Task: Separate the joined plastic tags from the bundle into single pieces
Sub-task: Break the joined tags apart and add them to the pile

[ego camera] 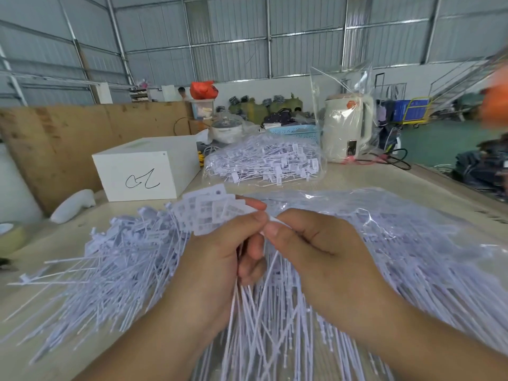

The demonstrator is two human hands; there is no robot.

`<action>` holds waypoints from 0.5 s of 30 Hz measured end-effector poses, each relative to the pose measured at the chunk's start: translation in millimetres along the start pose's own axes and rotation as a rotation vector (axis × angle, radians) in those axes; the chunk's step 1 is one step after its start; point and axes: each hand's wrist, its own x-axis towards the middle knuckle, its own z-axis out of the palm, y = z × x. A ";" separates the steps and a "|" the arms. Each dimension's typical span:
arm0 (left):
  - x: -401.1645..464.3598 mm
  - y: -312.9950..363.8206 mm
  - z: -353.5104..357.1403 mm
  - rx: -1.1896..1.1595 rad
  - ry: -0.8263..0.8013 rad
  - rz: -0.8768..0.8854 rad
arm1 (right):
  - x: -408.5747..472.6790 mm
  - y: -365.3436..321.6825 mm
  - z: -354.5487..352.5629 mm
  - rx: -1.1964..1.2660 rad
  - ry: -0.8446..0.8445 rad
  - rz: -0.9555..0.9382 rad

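My left hand (220, 259) grips a fanned bundle of joined white plastic tags (209, 213), their flat heads pointing up and left and their thin tails hanging below my palms. My right hand (310, 248) pinches one tag head at the bundle's right end, thumb against my left thumb. A loose pile of single white tags (115, 259) lies on the table to the left. On the right, a clear plastic bag of tags (406, 237) lies partly under my right wrist.
A white box (145, 171) with a pen mark stands behind the pile, a second clear bag of tags (264, 163) beside it. A cream kettle in plastic (349, 127) stands at the back right. A tape roll (11, 235) sits at the table's left edge. Cardboard sheets line the left.
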 end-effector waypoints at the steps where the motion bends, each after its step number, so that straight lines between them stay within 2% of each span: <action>1: -0.7 0.3 1.6 -0.007 0.032 0.000 | -2.3 0.0 4.8 -0.021 0.041 -0.031; 8: -5.6 5.5 5.7 -0.068 0.070 -0.021 | -7.3 4.1 21.2 -0.207 0.187 -0.137; 11: -3.6 8.8 2.7 0.008 0.091 -0.040 | -5.0 8.9 15.6 -0.523 0.266 -0.184; 15: 3.1 10.4 -9.5 0.137 0.109 -0.072 | 2.1 4.7 5.1 -0.768 0.128 -0.183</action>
